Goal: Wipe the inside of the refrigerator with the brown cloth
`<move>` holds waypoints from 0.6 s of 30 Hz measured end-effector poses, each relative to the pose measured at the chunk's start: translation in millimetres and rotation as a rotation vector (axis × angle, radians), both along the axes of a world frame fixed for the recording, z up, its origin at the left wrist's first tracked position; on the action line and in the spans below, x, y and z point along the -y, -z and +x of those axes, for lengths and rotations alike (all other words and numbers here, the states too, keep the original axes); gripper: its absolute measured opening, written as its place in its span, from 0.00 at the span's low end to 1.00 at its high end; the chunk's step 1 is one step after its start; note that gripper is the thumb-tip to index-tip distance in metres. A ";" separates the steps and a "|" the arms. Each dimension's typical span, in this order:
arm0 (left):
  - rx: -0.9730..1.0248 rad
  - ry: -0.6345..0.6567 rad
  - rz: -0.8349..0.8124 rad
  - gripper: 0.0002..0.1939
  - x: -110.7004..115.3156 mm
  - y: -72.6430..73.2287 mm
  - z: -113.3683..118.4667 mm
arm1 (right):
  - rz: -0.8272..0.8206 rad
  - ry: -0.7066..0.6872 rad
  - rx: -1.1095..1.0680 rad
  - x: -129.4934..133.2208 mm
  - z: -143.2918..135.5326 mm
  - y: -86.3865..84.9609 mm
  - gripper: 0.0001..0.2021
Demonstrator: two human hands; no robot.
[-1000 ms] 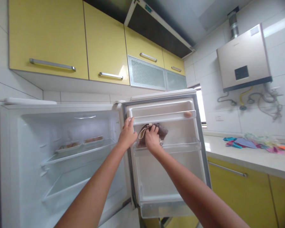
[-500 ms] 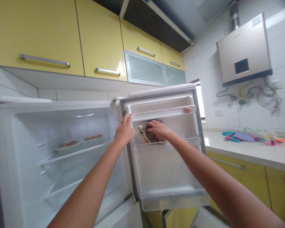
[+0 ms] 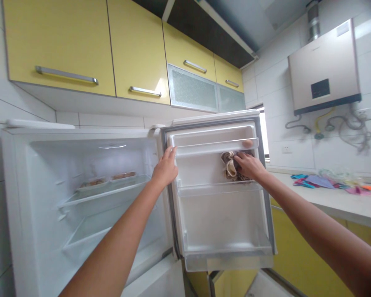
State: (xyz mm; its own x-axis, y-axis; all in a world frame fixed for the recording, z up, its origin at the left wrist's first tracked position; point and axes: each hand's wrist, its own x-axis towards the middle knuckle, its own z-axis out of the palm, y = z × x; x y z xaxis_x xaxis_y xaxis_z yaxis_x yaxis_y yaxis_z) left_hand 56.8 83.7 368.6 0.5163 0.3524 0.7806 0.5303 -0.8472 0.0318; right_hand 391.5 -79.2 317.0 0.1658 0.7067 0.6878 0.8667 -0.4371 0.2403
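My right hand (image 3: 247, 163) is closed on a crumpled brown-and-cream patterned cloth (image 3: 230, 165). It presses the cloth against the inner face of the open fridge door (image 3: 204, 165), between the upper and middle door shelves, near the right side. Part of the cloth is hidden behind my fingers. My left hand (image 3: 166, 168) lies against the door's inner left rim, close to the end of the upper shelf (image 3: 204, 147). Its fingers point up and hold nothing that I can see. A round brownish item, perhaps an egg (image 3: 247, 144), sits at the right end of that shelf.
Inside the fridge, two trays of food (image 3: 94, 184) stand on the upper glass shelf (image 3: 111, 189). Yellow cabinets (image 3: 136, 49) hang above. On the right are a counter (image 3: 315, 200) with colourful cloths or gloves (image 3: 320, 180) and a wall-mounted water heater (image 3: 324, 66).
My right hand has moved the cloth to the right across the door's inner face, from near its left side. My left hand stays at the rim. The view has shifted slightly.
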 end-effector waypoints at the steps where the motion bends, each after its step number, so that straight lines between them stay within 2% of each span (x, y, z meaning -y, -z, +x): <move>1: -0.001 0.009 0.009 0.40 -1.5 -0.2 -0.5 | -0.026 0.000 -0.048 1.7 -2.0 -1.4 0.24; 6: -0.013 0.061 0.005 0.40 -3.4 -2.6 -2.2 | -0.191 -0.052 -0.191 1.4 -8.5 -10.2 0.20; 10: -0.013 0.040 -0.047 0.40 2.0 -4.8 -2.1 | -0.300 -0.111 -0.264 -19.2 -19.4 -18.0 0.19; 13: -0.017 0.054 -0.064 0.40 2.2 -5.3 -2.4 | -0.342 -0.188 -0.317 -46.9 -45.0 -22.1 0.19; 18: -0.001 0.092 -0.071 0.42 -2.8 -0.9 -3.3 | -0.350 -0.271 -0.385 -100.8 -107.4 -23.3 0.18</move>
State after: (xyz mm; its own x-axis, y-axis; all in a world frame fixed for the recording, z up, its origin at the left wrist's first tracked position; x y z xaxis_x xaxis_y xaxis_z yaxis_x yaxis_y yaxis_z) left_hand 53.5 86.4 369.5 0.5495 0.3581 0.7549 0.4505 -0.8879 0.0933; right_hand 284.1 21.6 340.3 0.1395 0.9329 0.3320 0.9899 -0.1394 -0.0241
